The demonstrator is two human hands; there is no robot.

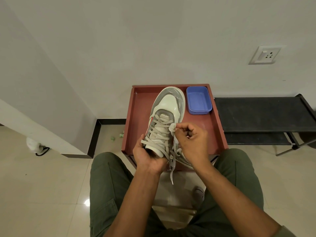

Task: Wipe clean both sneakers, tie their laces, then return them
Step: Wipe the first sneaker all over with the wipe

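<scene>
The grey-and-white sneaker (166, 117) lies toe-away on the red tabletop (212, 132), its heel end cupped by the left hand (148, 154), whose fingers curl round the collar. Just right of the lace rows, the right hand (191, 142) pinches a small white wipe (172, 127) against the eyelet edge. The laces (171, 165) hang loose and untied below both hands. Beyond the right hand sits a blue plastic tub (199, 100); further right stands a black shoe rack (263, 113). This looks like the wiping step on one shoe; next the wipe probably needs working along the remaining side panels before any tying.
</scene>
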